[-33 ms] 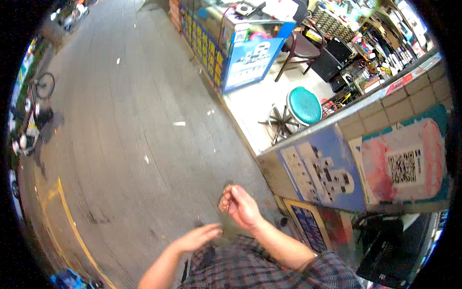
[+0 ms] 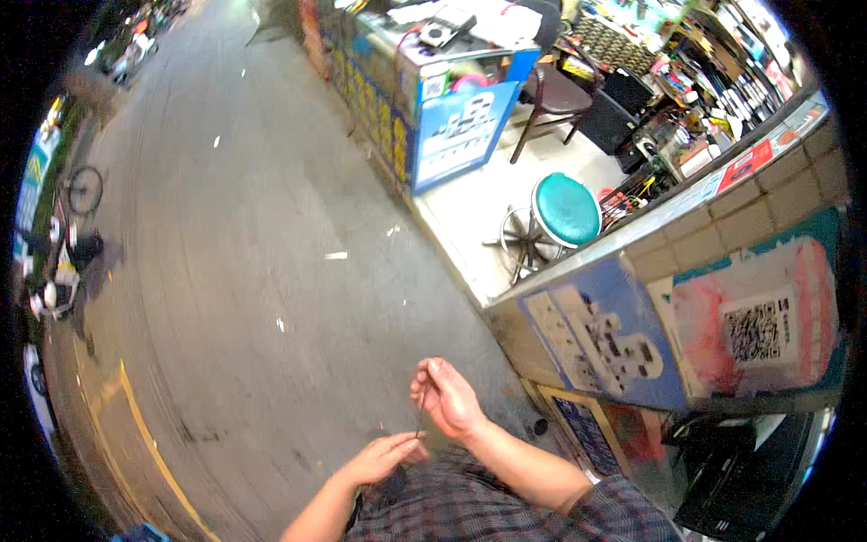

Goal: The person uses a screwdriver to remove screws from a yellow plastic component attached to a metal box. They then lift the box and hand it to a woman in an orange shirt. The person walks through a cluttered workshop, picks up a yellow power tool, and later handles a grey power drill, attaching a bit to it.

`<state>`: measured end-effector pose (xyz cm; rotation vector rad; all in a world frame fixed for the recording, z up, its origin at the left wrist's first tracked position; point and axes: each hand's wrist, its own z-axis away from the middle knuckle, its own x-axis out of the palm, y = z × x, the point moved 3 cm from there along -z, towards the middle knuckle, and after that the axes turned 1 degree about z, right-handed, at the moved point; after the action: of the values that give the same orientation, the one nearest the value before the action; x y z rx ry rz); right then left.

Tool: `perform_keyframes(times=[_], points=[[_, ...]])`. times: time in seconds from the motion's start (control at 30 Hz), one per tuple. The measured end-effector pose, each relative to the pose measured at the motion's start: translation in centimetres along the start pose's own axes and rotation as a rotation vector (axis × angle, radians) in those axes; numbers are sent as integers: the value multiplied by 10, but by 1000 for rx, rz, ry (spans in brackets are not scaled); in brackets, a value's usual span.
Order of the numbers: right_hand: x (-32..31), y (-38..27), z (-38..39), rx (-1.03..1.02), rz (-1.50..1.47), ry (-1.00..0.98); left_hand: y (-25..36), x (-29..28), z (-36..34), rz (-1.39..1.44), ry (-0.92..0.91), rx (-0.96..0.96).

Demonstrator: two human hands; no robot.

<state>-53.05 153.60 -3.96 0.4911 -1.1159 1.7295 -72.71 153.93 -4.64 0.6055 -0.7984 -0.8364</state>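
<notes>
My right hand is raised in front of my body, its fingers curled into a pinch. From it a thin dark cord hangs down toward my left hand. Lower and to its left, my left hand has its fingers pressed together around the cord's lower end; the fingertips are slightly blurred. What kind of cord it is cannot be made out. Beneath both hands is my dark plaid shirt.
Grey pavement stretches ahead, with scraps of paper and a yellow line at left. A shop front opens on the right: a glass counter, a teal stool, a chair and a low postered wall. Parked bikes stand far left.
The view has shifted slightly. My left hand has come a little right and lower, under the right one, and the thin cord now shows between them. My right hand stays pinched.
</notes>
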Motion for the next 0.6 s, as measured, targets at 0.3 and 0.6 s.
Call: perform_keyframes(times=[0.3, 0.6], points=[[-28, -176, -126, 30, 646, 94, 178, -101, -111, -250, 366, 30], [-26, -218, -223, 443, 571, 268, 267, -243, -226, 49, 208, -144]])
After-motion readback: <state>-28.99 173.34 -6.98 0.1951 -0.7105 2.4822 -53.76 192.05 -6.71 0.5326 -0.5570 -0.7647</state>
